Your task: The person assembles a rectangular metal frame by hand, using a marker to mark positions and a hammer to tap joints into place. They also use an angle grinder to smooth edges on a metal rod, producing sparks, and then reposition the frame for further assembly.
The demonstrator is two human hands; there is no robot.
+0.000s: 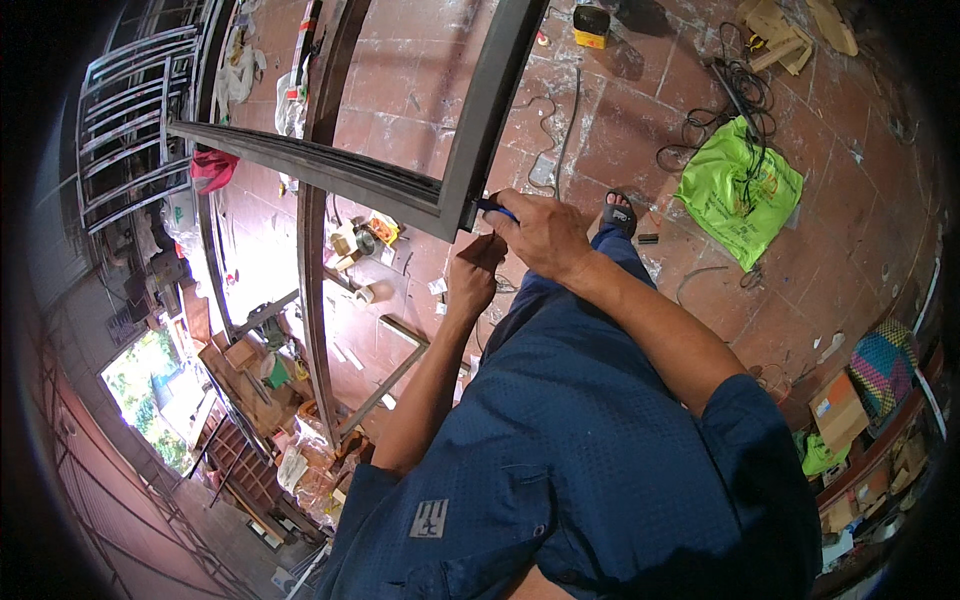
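Note:
A dark metal frame (pixel 340 170) spans the upper middle, its lower corner just in front of my hands. My right hand (pixel 548 237) is closed around a slim blue-and-black hand tool (pixel 498 210), whose tip is at the outer side of that corner. Most of the tool is hidden by the fingers, so I cannot tell its exact kind. Just below the corner, my left hand (pixel 474 277) is closed with its fingers curled. Whatever it holds, if anything, is hidden.
A dark upright bar (pixel 313 270) stands to the left, beside a metal rack (pixel 135 125). On the tiled floor at right lie a bright green bag (pixel 735 195) and tangled black cable (pixel 690 130). A yellow box (pixel 591 28) stands farther off. Boxes and scraps crowd the lower left.

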